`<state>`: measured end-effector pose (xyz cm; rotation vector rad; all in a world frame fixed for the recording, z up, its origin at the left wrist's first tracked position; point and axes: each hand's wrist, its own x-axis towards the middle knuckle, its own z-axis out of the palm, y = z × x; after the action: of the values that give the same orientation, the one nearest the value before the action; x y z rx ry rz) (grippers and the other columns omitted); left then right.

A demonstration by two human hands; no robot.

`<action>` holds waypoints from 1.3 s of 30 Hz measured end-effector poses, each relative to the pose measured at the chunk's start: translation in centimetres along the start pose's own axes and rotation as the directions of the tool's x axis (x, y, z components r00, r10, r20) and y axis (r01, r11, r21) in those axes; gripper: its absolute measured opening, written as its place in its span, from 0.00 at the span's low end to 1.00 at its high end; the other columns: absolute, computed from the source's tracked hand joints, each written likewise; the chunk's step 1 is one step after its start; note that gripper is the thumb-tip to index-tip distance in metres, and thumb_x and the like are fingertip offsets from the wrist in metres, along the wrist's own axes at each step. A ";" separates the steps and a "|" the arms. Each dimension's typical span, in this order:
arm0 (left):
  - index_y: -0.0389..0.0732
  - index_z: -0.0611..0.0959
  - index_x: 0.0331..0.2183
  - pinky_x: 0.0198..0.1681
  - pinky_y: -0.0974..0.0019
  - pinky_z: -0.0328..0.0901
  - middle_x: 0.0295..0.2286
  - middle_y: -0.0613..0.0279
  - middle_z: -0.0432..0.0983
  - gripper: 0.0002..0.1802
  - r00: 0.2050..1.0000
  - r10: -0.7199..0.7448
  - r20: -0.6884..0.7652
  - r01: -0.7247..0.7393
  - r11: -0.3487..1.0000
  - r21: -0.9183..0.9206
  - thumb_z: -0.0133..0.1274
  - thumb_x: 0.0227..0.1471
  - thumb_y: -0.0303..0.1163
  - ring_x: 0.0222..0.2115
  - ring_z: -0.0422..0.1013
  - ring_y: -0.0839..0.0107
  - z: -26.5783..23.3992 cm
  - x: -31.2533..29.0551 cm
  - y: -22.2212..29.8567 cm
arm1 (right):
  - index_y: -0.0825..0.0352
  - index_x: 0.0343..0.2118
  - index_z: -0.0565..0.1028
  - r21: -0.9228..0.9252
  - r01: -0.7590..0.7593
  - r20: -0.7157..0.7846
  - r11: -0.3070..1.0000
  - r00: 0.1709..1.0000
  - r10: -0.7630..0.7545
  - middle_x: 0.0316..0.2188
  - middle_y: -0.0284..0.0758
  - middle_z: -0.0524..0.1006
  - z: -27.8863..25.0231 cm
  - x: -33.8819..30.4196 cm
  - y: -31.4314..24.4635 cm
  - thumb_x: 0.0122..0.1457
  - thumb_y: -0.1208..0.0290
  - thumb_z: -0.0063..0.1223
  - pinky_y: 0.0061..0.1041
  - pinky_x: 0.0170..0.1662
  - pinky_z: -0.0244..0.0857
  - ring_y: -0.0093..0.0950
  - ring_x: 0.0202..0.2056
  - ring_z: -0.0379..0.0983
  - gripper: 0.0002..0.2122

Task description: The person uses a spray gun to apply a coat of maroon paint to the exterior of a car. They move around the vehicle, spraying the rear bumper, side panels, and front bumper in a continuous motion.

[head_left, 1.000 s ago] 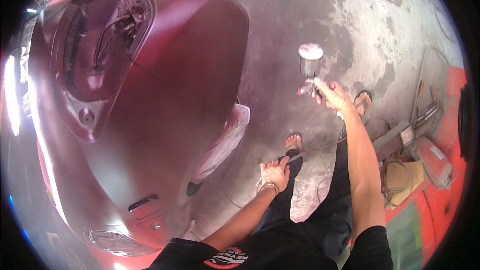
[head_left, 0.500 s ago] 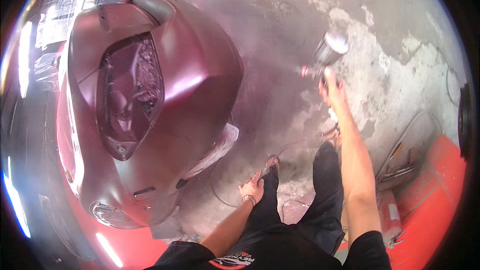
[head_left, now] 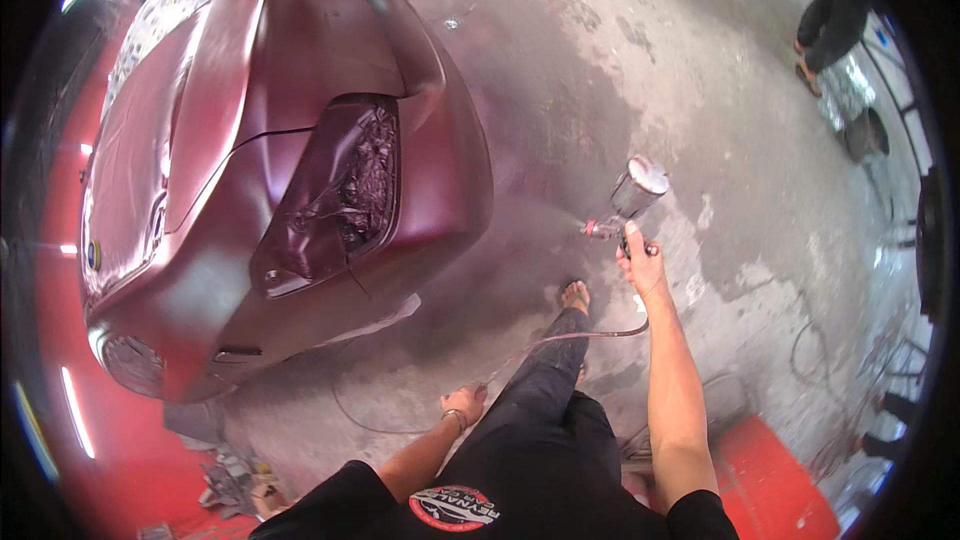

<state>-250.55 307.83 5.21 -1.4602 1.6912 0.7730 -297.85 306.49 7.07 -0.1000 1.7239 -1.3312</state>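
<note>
My right hand point(head_left: 643, 265) is wrapped around the handle of a spray gun point(head_left: 604, 229), with a paint cup point(head_left: 637, 188) on top. Its red-ringed nozzle points left at the corner of a dark maroon car front point(head_left: 455, 155), a gap away from the surface. Faint mist hangs between them. Beside the car's lower edge, my left hand point(head_left: 463, 402) is closed on the thin air hose point(head_left: 560, 337), which runs up to the gun's handle. A lamp opening point(head_left: 368, 175) in the car front shows crumpled, paint-coated covering inside.
Concrete floor point(head_left: 720, 70) with darker overspray patches stretches to the right. Another person's legs point(head_left: 838, 15) stand at far right, near a dark bucket point(head_left: 865, 135). A red panel point(head_left: 778, 485) lies at lower right; debris point(head_left: 240, 485) sits below the car.
My view has shifted, with the car's front showing more of its hood and my feet in a new stance. The gun still faces the car's corner; both hands keep their holds.
</note>
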 end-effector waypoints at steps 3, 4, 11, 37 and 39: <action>0.61 0.76 0.59 0.62 0.32 0.55 0.56 0.62 0.76 0.27 0.993 -0.027 0.112 0.036 0.997 -0.075 0.42 0.64 0.58 0.59 0.69 0.54 -1.6 1.0 0.6 | 0.63 0.22 0.74 0.016 0.111 -0.039 0.994 0.993 -0.110 0.13 0.24 0.68 0.3 1.7 -7.0 0.60 0.34 0.53 0.17 0.13 0.48 0.14 0.11 0.57 0.30; 0.62 0.75 0.59 0.61 0.32 0.56 0.57 0.62 0.75 0.27 0.997 -0.027 0.069 0.035 0.993 -0.109 0.42 0.63 0.59 0.59 0.69 0.54 -1.6 1.2 0.6 | 0.63 0.22 0.74 0.014 0.140 -0.037 0.990 0.989 -0.140 0.13 0.24 0.68 0.5 2.1 -8.8 0.60 0.34 0.53 0.17 0.13 0.48 0.14 0.11 0.57 0.30; 0.58 0.81 0.53 0.54 0.49 0.70 0.49 0.57 0.80 0.21 0.994 -0.106 0.025 0.109 0.968 -0.226 0.48 0.62 0.51 0.52 0.75 0.51 -4.1 0.4 2.6 | 0.59 0.22 0.77 -0.184 0.181 0.204 0.966 0.969 -0.143 0.15 0.25 0.74 2.2 -0.3 -10.9 0.62 0.41 0.57 0.17 0.15 0.51 0.14 0.13 0.62 0.24; 0.49 0.84 0.47 0.44 0.54 0.71 0.38 0.48 0.83 0.18 0.961 -0.269 0.065 0.166 0.373 -0.913 0.51 0.62 0.46 0.39 0.79 0.54 4.9 -0.7 37.7 | 0.67 0.25 0.79 -0.448 0.445 0.709 0.775 0.705 0.005 0.20 0.27 0.75 5.0 16.7 -30.3 0.64 0.46 0.57 0.21 0.30 0.63 0.17 0.26 0.69 0.24; 0.48 0.85 0.47 0.43 0.55 0.71 0.38 0.49 0.83 0.17 0.968 -0.244 0.065 0.147 0.336 -0.930 0.52 0.62 0.46 0.39 0.79 0.55 3.1 0.6 39.4 | 0.67 0.25 0.79 -0.409 0.422 0.829 0.809 0.542 0.137 0.19 0.29 0.74 4.6 16.4 -30.2 0.64 0.41 0.55 0.24 0.33 0.65 0.20 0.27 0.70 0.28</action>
<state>-288.93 316.52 1.77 -2.4341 1.0013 1.7336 -317.41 281.68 21.28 -1.1034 1.1771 -0.5899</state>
